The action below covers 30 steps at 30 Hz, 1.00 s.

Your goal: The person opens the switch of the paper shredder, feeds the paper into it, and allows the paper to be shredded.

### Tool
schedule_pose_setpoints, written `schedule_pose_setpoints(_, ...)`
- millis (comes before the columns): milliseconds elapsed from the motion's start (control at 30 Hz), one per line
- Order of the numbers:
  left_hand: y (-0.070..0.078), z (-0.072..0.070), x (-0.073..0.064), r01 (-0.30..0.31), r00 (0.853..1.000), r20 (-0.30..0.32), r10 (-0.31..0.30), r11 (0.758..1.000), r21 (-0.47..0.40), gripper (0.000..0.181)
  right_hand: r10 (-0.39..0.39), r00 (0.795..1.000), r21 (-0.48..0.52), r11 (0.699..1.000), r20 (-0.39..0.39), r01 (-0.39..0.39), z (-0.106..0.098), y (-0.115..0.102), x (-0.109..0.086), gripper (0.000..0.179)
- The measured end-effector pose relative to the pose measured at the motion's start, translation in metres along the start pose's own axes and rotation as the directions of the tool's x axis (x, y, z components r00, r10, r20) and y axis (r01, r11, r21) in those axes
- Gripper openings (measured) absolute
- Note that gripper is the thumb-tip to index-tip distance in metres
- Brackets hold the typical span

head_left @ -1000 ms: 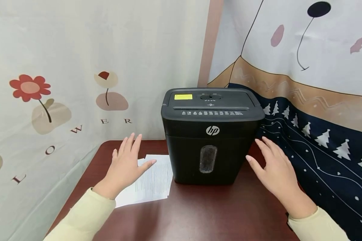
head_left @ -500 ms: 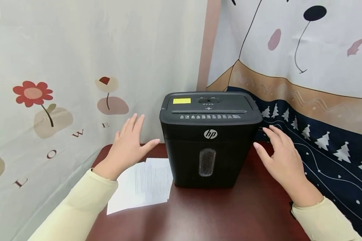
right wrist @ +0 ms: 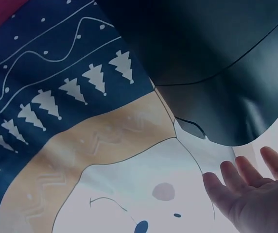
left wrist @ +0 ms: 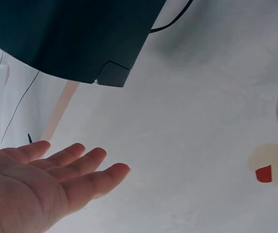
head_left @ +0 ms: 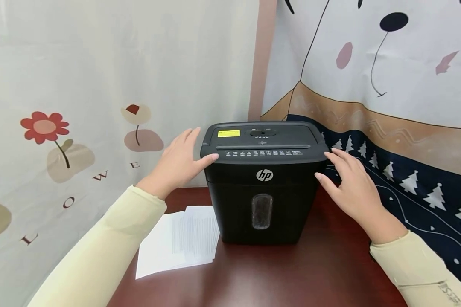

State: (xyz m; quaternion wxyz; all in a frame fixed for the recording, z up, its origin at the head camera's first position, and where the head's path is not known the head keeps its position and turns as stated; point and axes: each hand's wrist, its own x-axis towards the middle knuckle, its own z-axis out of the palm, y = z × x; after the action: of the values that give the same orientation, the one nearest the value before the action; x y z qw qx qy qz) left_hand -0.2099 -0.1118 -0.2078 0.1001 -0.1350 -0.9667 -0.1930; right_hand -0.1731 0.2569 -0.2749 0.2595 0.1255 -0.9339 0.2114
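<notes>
A black HP paper shredder (head_left: 230, 196) stands upright on the table, with a yellow label and a row of icons on its lid. My left hand (head_left: 177, 161) is at the lid's left end, fingers extended, its thumb tip overlapping the lid's front left corner. At the other end my right hand (head_left: 351, 187) has its fingertips right at the lid's right edge, fingers spread. In the left wrist view the left hand (left wrist: 56, 189) shows an empty palm near the shredder (left wrist: 71, 39). The right wrist view shows the right hand's fingers (right wrist: 221, 191) beside the shredder's side (right wrist: 217, 58).
Several printed sheets of paper (head_left: 176, 243) lie on the dark red table (head_left: 261, 273), left of the shredder. A pale curtain with flower prints (head_left: 80, 51) hangs behind, and a navy cloth with white trees (head_left: 415, 204) borders the right. A black cord (left wrist: 175, 22) runs from the shredder.
Both hands have risen from beside the shredder's body to its lid, the left moving right and up, the right moving up. The shredder and paper sit lower in view as the head camera shifts.
</notes>
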Motion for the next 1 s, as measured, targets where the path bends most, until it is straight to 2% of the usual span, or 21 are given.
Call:
schedule_pose_setpoints(333, 0.027, -0.005, 0.037, 0.014, 0.998, 0.054, -0.014, 1.0, 0.006, 0.083, -0.044, 0.998, -0.017, 0.999, 0.036, 0.045, 0.005, 0.0, 0.011, 0.054)
schedule_pose_setpoints(767, 0.051, -0.003, 0.082, 0.069, 0.991, 0.118, -0.068, 0.998, -0.004, 0.085, -0.123, 0.992, -0.088, 0.988, 0.008, 0.123, 0.015, 0.001, 0.02, 0.043)
schedule_pose_setpoints(1000, 0.061, -0.001, 0.103, 0.039, 0.986, 0.161, -0.042, 0.999, 0.026, 0.078, -0.14, 0.99, -0.087, 0.986, 0.005, 0.14, 0.017, 0.001, 0.024, 0.042)
